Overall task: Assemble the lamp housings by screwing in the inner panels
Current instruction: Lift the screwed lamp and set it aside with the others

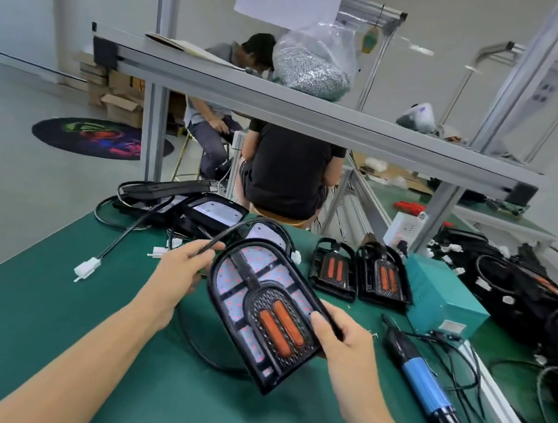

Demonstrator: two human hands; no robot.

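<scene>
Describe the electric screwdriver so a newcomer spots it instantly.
Start at the green mat, right of the lamp housing held in both hands. The screwdriver lies flat there, below the teal box. It is the only blue-and-black stick-shaped tool, cord attached.

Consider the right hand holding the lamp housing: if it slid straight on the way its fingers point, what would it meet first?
Probably the left hand, since the right hand points up-left across the lamp housing it holds; depth is unclear.

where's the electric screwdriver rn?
Head view: the electric screwdriver lies on the green mat at lower right, just right of the right hand, below the teal box.
</scene>
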